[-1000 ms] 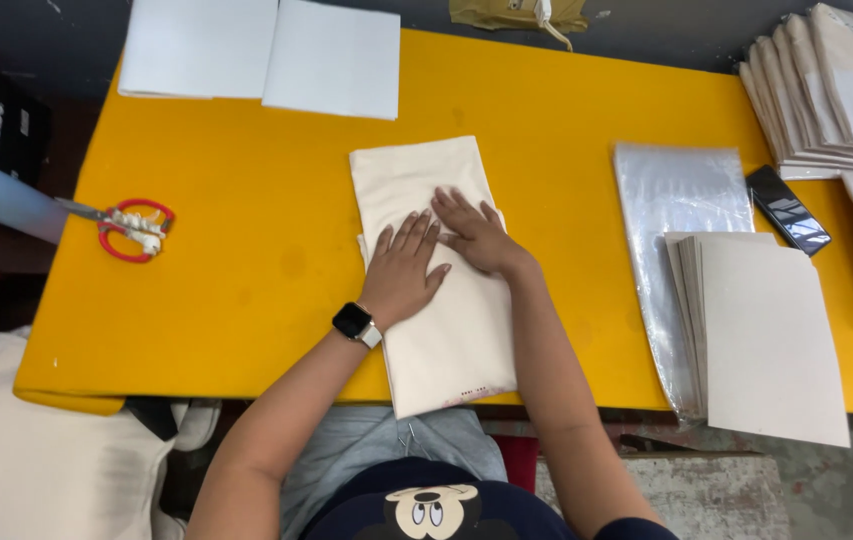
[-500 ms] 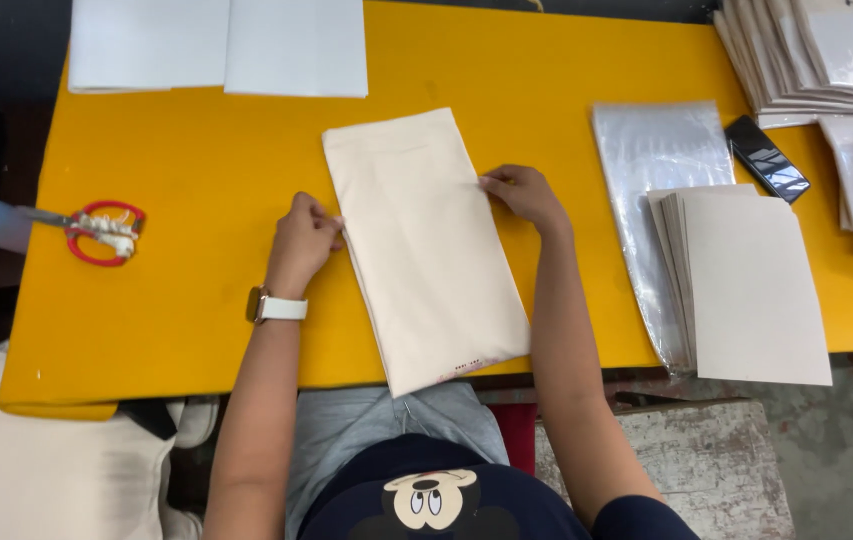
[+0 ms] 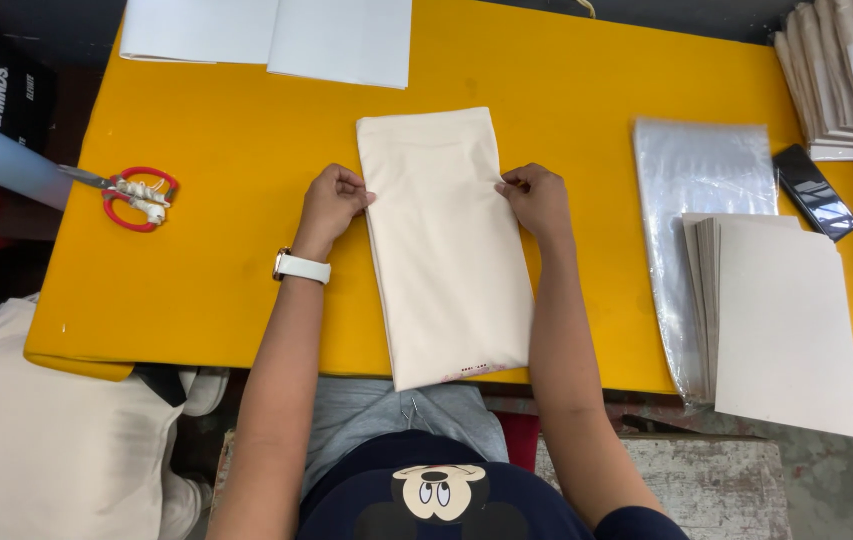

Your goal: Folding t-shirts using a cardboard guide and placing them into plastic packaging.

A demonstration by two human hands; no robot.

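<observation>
Where the yellow table (image 3: pixel 246 300) ends nearest our lap, we see the bottom edge of a folded cream cloth (image 3: pixel 443 250) hanging slightly past the rim, its long body running up toward 12 o'clock at the middle of the table. Our left hand (image 3: pixel 331 203) pinches the cloth's left edge with curled fingers, a white watch (image 3: pixel 301 267) on its wrist, and our right hand (image 3: pixel 538 198) pinches the right edge in the same way (both hands closed on the fabric, about level with each other). At 3 o'clock from the cloth lies a stack of grey card sheets (image 3: pixel 784 320) resting on clear plastic bags (image 3: pixel 698 190), with a black phone (image 3: pixel 813 191) just beyond. At 9 o'clock, well apart, sit red-handled scissors (image 3: pixel 138 196). Farther off, at 11 o'clock, white sheets (image 3: pixel 271 35) lie at the table's far edge, and at 2 o'clock more folded pale pieces (image 3: pixel 846 70) are piled.
</observation>
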